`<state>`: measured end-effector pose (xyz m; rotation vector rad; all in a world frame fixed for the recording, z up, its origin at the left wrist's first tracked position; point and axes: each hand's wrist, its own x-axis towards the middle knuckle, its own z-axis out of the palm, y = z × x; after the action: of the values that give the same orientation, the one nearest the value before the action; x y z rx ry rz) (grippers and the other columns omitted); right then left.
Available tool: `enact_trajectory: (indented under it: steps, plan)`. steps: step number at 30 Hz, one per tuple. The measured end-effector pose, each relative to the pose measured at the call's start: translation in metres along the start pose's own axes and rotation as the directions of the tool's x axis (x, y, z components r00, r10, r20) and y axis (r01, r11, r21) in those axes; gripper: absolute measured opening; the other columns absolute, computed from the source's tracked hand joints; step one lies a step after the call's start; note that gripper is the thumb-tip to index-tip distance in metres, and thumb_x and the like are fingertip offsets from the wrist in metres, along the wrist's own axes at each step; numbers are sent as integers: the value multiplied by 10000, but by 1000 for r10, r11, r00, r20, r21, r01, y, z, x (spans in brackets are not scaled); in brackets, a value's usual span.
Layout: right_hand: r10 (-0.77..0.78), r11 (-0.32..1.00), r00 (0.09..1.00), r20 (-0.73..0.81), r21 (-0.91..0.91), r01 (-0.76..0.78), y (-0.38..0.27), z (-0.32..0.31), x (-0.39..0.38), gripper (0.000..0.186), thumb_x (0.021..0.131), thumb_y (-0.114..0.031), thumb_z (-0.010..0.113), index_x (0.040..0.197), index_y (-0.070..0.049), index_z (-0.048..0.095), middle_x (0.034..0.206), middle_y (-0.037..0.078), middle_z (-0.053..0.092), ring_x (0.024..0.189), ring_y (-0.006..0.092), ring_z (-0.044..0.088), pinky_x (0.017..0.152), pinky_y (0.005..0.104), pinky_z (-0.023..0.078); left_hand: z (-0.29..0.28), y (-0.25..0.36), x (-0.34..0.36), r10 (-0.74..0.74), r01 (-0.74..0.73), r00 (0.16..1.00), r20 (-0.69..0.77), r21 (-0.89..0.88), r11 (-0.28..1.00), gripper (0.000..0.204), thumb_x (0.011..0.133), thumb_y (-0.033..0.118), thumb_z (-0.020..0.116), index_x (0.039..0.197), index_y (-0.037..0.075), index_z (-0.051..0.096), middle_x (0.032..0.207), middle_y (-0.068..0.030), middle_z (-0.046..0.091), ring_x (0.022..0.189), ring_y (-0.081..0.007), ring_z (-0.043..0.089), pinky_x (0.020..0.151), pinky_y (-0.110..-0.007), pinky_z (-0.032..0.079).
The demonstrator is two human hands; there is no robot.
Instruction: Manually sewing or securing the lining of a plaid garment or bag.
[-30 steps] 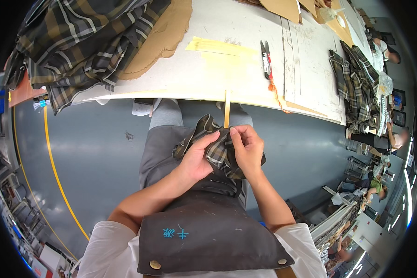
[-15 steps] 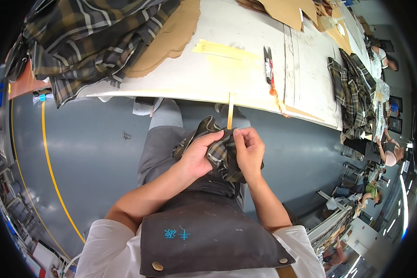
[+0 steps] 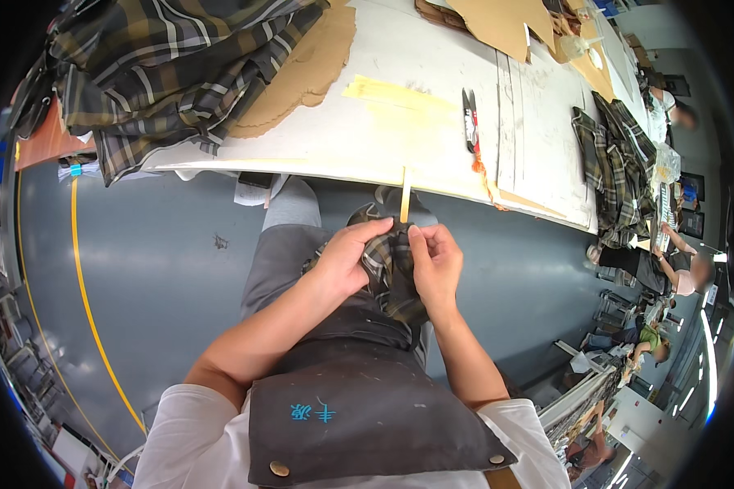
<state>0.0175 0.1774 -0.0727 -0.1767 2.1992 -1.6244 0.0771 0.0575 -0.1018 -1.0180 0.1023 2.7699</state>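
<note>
Brown plaid cloth (image 3: 398,275) seems pinched by left hand (image 3: 349,254) and right hand (image 3: 437,261).

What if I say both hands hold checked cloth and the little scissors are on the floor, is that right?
Not quite: the head view shows the little scissors lying on the white table, not the floor. The left hand and right hand do hold checked cloth.

The table (image 3: 432,49) top looks matt white and kinda scuffed. Left side of it: soft woven plaid cloth (image 3: 179,57) over dull brown cardboard (image 3: 310,77). The small plaid piece (image 3: 404,285) off its near edge is matt fabric too. Floor (image 3: 179,261) below it's smooth and pretty glossy, honestly.
</note>
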Motion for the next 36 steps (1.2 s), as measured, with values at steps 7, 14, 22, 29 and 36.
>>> enact_trajectory:
  steps: [7,14,22,29,36]
  plan:
    - [-80,997,997,-5,2,80,-11,6,7,119,801,-80,633,792,2,546,637,3,571,535,16,475,477,168,375,2,21,22,-8,-8,993,121,126,992,154,825,127,582,918,4,582,856,-96,618,733,-163,614,661,-290,514]
    - [-79,909,993,85,-402,107,-8,-18,-8,137,754,-80,664,719,0,558,559,47,575,493,68,526,468,239,425,-18,31,28,140,-250,962,236,545,801,147,819,101,602,915,-11,600,839,-49,611,762,-99,576,684,-246,474]
    - [-100,831,977,191,-523,187,-27,-4,-2,178,761,-85,648,685,-7,507,573,97,587,467,169,559,460,276,438,-24,23,63,251,-378,901,354,357,854,222,807,130,622,979,-7,587,992,-74,599,885,-113,547,777,-254,440]
    - [-100,822,978,183,-538,185,-23,-6,0,162,756,-76,633,685,-17,500,555,108,573,460,208,558,453,303,432,-33,29,65,-27,-253,874,484,503,826,274,810,178,616,1019,6,571,1012,-122,596,911,-171,568,814,-295,456]
    - [-233,776,933,275,-526,349,-13,-4,5,164,767,-52,629,684,1,498,558,70,534,443,91,471,418,254,374,-16,18,59,130,-271,912,389,335,902,156,848,94,558,975,12,593,837,-69,623,764,-131,582,713,-269,476]
